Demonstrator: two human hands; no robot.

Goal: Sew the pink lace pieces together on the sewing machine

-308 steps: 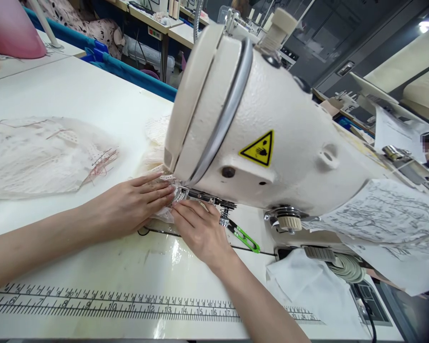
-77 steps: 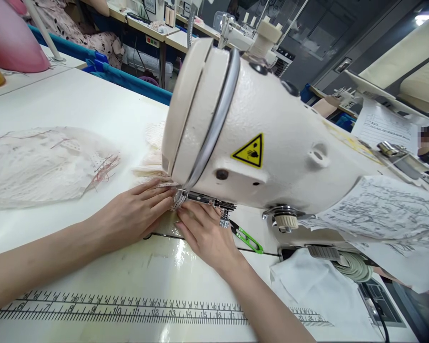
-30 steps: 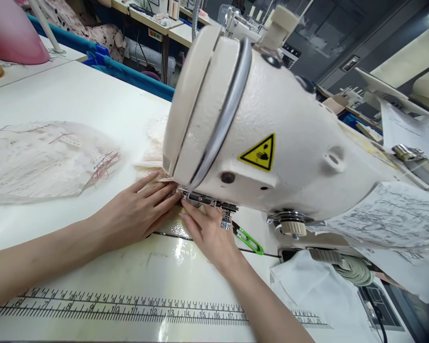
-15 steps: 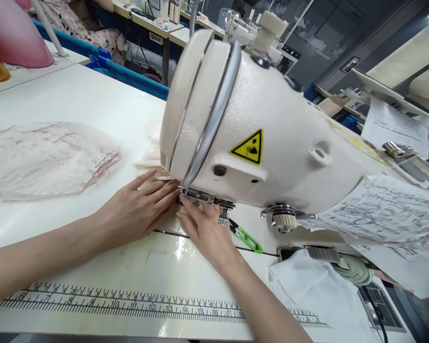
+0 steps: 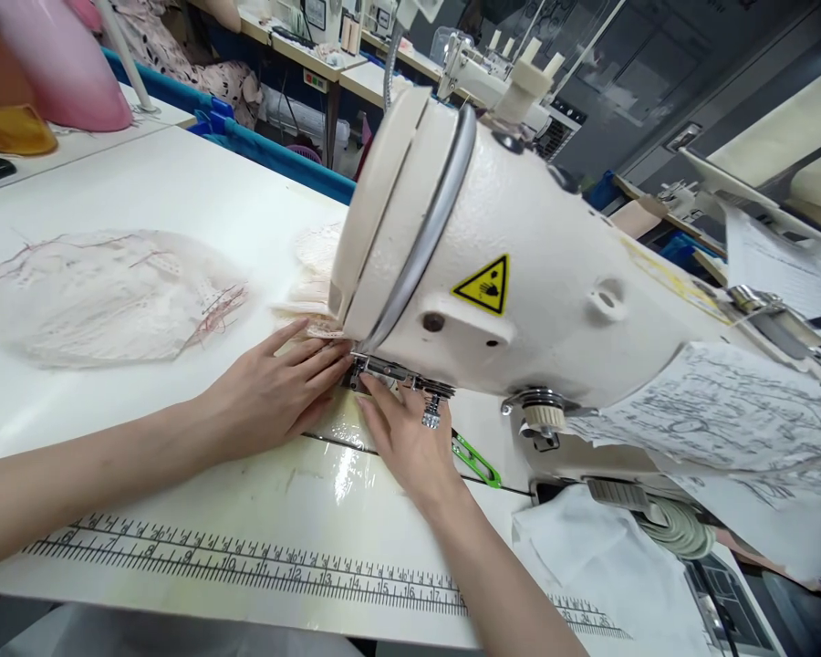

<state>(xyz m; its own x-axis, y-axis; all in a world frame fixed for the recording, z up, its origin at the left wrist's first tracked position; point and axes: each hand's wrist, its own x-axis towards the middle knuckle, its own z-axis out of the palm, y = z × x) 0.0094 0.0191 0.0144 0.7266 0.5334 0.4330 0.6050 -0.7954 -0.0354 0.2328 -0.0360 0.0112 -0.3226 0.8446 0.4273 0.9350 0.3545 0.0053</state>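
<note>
My left hand [image 5: 284,388] lies flat beside the needle area of a cream sewing machine [image 5: 520,237], its fingers stretched out. Its fingertips rest at the near edge of a pale lace fabric [image 5: 307,297], which runs behind the machine head. My right hand [image 5: 414,443] reaches under the head from the near right, thumb and forefinger apart beside the metal presser foot [image 5: 358,372]. Some of its fingers are hidden behind the thread tension parts [image 5: 432,397]. Green thread snips [image 5: 477,461] lie just right of that hand.
Another lace piece [image 5: 109,301] with loose red threads lies on the left of the white table [image 5: 246,511]. A printed ruler scale [image 5: 260,566] runs along the near edge. White cloth [image 5: 588,557] and patterned paper [image 5: 711,411] are at right. A pink rounded object [image 5: 68,64] stands back left.
The camera view has shifted a little, so the machine and table sit slightly differently in the picture. Both hands keep nearly the same place beside the presser foot.
</note>
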